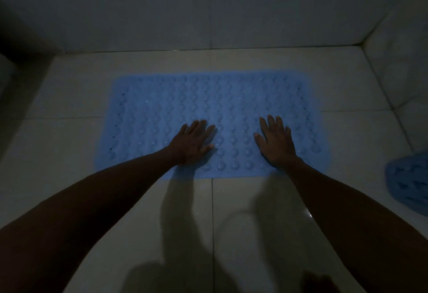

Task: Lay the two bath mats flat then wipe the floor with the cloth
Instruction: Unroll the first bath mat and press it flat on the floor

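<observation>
Head view: left hand (193,144) and right hand (275,143) press, fingers spread, near blue mat's (162,111) front edge.

We can read no text, label, brand, number or sign anywhere; the light is dim and every surface we see looks unmarked.

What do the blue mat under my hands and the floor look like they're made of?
The blue mat looks like soft rubber or plastic, matte, judging by its rows of moulded round bumps. The floor looks like glazed ceramic tile, pale and glossy: grout lines cross it and it shows a bright reflection.
</observation>
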